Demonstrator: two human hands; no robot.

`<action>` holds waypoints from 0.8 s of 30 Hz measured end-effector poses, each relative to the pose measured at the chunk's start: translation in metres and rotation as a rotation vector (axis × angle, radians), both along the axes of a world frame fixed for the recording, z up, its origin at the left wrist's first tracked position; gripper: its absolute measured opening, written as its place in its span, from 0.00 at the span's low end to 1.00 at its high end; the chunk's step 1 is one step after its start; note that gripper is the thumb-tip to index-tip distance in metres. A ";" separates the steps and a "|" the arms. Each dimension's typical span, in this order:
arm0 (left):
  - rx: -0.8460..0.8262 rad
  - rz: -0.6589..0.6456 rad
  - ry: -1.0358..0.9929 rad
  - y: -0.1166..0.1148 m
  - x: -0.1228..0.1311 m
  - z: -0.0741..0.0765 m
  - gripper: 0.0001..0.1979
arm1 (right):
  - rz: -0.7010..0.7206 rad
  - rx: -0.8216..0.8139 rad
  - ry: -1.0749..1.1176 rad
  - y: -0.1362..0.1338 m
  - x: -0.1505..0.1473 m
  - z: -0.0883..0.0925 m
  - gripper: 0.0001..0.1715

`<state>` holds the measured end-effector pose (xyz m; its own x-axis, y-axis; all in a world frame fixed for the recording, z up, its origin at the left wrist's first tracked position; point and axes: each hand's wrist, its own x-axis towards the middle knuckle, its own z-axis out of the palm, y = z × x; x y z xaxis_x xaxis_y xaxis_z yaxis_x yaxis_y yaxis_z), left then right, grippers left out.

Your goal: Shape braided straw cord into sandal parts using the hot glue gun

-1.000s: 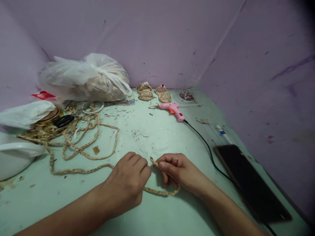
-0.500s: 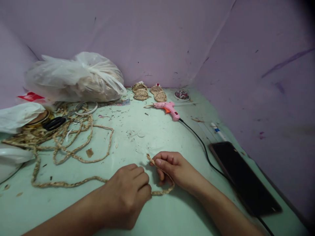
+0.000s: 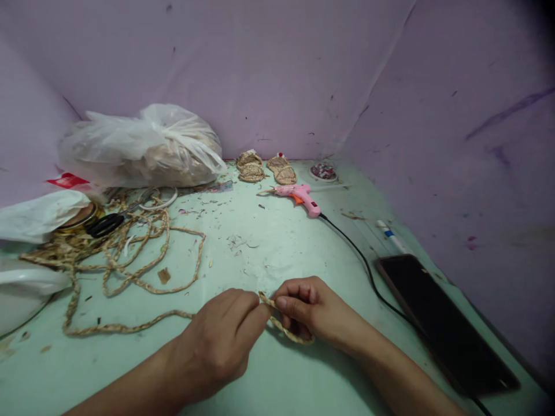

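Note:
Tan braided rope (image 3: 130, 329) runs from a loose pile at the left across the table into my left hand (image 3: 225, 329). That hand is closed round the rope, its fingertips hidden from this side. My right hand (image 3: 306, 303) pinches the rope close to its end between thumb and fingers. Between the two hands the rope bends in a small loop, its low side hanging under my right fingers. The rope's tip shows just by my left fingers, and the hands nearly touch; whether they meet cannot be made out.
A pink glue gun (image 3: 299, 196) lies mid-table, its black cord passing beside a dark phone (image 3: 442, 318). Behind it are two small woven slippers (image 3: 251, 171) and a dish of beads (image 3: 323, 171). Black-handled scissors (image 3: 105, 225) and a stuffed plastic bag (image 3: 147, 147) are at the left.
My hands have come closer together. The rope's end has moved down towards my left fingers, and the loop between the hands is tighter. The view has shifted slightly.

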<state>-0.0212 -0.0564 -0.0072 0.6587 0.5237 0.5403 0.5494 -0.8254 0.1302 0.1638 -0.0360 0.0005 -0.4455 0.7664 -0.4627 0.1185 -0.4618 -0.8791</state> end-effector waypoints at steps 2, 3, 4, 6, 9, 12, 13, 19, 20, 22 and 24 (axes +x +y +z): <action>-0.009 0.036 0.010 0.000 -0.001 -0.002 0.15 | 0.005 0.009 0.000 0.000 0.000 0.000 0.12; 0.005 0.049 0.025 0.000 -0.001 -0.004 0.17 | 0.010 0.012 -0.002 -0.001 -0.001 0.000 0.11; 0.027 0.054 0.039 0.000 -0.001 -0.005 0.18 | 0.018 0.013 -0.005 -0.001 -0.002 0.000 0.11; 0.078 0.043 0.032 0.000 -0.001 -0.006 0.16 | 0.040 0.019 -0.015 -0.001 -0.003 0.000 0.12; 0.047 0.051 -0.040 0.003 -0.001 -0.006 0.12 | 0.011 0.091 -0.032 0.002 0.000 0.001 0.15; -0.086 0.159 -0.101 0.006 -0.002 -0.006 0.11 | -0.162 0.212 -0.060 0.009 0.010 0.001 0.16; -0.124 0.203 -0.116 0.008 -0.003 -0.006 0.10 | -0.204 0.245 -0.063 0.011 0.014 0.001 0.16; -0.212 0.304 -0.107 0.012 -0.005 -0.009 0.08 | -0.149 0.415 -0.187 0.012 0.021 0.000 0.19; -0.220 0.304 -0.104 0.012 -0.005 -0.010 0.08 | -0.144 0.441 -0.215 0.011 0.019 -0.002 0.20; -0.229 0.304 -0.097 0.012 -0.004 -0.010 0.08 | -0.143 0.497 -0.257 0.010 0.016 -0.006 0.21; -0.226 0.311 -0.081 0.011 -0.004 -0.010 0.08 | -0.137 0.566 -0.299 0.010 0.015 -0.011 0.20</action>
<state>-0.0251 -0.0452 -0.0173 0.4096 0.8037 0.4316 0.7496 -0.5662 0.3428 0.1784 -0.0261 -0.0104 -0.2414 0.9686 -0.0595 0.3681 0.0346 -0.9291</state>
